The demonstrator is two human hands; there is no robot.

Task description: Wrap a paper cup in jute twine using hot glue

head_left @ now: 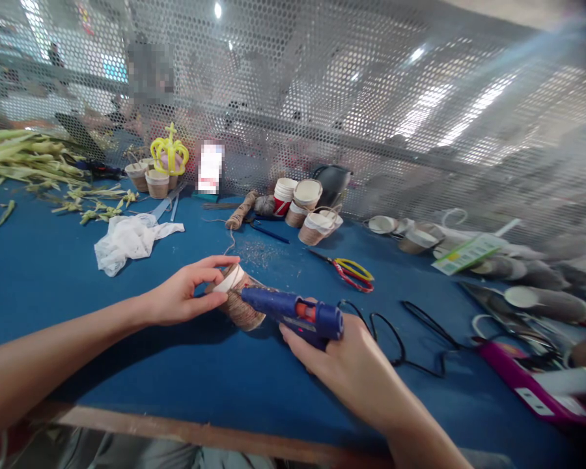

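Note:
My left hand [188, 291] grips the rim end of a paper cup [244, 309] wrapped in brown twine. The cup lies tilted just over the blue table, its white rim band between my thumb and fingers. In my right hand [349, 365] is a blue hot glue gun [293, 309], its nozzle pointing left at the side of the cup. Whether the tip touches the twine I cannot tell. A strand of twine runs from behind the cup to a twine roll [241, 210]. Scissors [346, 268] with yellow and red handles lie beyond the glue gun.
Several twine-wrapped cups [317, 225] stand at the back near a perforated metal screen [283, 78]. A white crumpled cloth [127, 241] and a yellow crown-shaped piece [170, 153] are at the left. A black cord [395, 339] curves across the right, near a magenta power strip [532, 384].

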